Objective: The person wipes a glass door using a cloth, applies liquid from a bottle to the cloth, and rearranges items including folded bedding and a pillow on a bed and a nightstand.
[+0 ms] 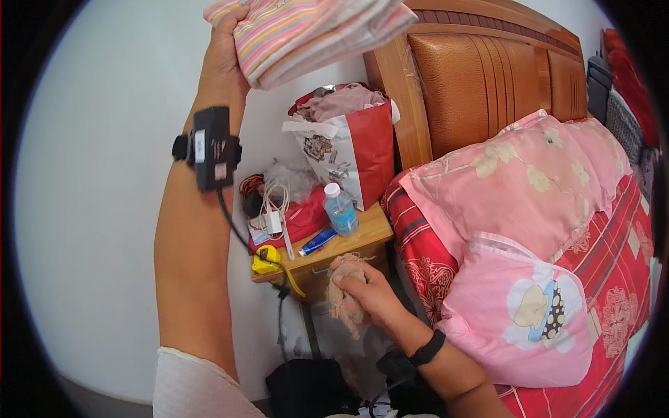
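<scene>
My left hand is raised at the top of the view, gripping a folded striped cloth in pink, yellow and white. Part of that cloth runs past the upper edge. Lower down, my right hand holds a crumpled beige rag just in front of the drawer of a wooden nightstand. On the nightstand top stand a clear bottle of blue liquid with a white cap, a blue tube lying flat, and a yellow tape measure near the front left corner.
A red and white bag filled with cloth stands at the nightstand's back. Beside it lie a white charger with cable and a clear plastic bag. To the right, a bed with a padded headboard bears pink pillows.
</scene>
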A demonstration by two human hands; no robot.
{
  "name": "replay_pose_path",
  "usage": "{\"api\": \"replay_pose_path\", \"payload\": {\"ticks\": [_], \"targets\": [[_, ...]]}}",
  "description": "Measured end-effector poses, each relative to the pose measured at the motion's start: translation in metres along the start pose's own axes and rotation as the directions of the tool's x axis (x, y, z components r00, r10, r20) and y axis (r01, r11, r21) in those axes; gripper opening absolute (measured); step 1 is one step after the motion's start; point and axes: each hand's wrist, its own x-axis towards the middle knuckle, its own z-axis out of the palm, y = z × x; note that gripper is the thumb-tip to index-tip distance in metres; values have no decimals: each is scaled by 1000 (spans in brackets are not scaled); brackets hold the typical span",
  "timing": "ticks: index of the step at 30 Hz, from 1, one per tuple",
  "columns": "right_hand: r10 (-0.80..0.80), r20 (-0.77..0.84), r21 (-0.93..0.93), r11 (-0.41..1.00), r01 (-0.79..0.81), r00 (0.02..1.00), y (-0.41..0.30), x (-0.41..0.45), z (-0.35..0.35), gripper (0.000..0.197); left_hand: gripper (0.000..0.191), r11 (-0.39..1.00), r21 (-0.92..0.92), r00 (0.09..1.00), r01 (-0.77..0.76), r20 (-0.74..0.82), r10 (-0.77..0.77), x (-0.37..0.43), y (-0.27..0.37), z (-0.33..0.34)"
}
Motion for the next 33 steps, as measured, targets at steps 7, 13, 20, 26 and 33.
{"api": "replay_pose_path", "payload": {"ticks": [7,13,20,26,33], "targets": [[82,-20,413,908,-66,996,-5,1,23,31,52,921,66,909,383,-206,-363,2,-126,-43],[74,-148,342,939,-19,986,20,18,16,29,47,850,-194,817,489,-240,-525,-40,-167,-67],[32,-179,358,933,35,983,28,20,11,27,27,849,-336,868,407,-146,-474,-44,-125,-25],[47,-162,355,935,14,986,26,12,17,28,39,800,-229,785,554,-174,-594,-76,-149,-17],[66,-113,375,927,-19,991,23,8,18,29,40,797,-409,859,445,-56,-509,-90,-143,33]]}}
